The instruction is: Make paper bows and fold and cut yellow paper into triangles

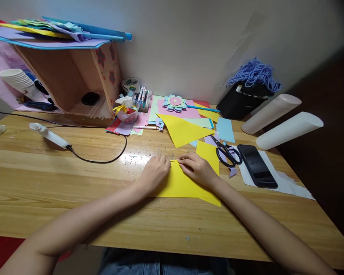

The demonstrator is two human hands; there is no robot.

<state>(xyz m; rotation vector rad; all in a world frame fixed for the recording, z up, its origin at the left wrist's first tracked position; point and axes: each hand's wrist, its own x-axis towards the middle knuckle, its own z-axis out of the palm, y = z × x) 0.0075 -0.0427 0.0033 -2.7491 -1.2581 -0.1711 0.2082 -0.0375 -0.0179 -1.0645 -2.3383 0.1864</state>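
A sheet of yellow paper (176, 185) lies flat on the wooden table in front of me. Its far edge has a narrow turned-up strip (174, 160) between my two hands. My left hand (155, 172) is closed on the left part of that edge, its fingertips mostly hidden from view. At the right part, my right hand (197, 169) holds the same edge between bent fingers and thumb. Beyond my hands lies a yellow paper triangle (180, 130). Black-handled scissors (225, 152) rest to the right, close to another yellow piece (206, 152).
A glue gun (50, 135) with a black cord lies at left, before an open cardboard box (67, 80). On the right are a phone (257, 166), two white paper tubes (289, 130) and a black bag (240, 101) of blue yarn. A paper flower (174, 103) lies at the back.
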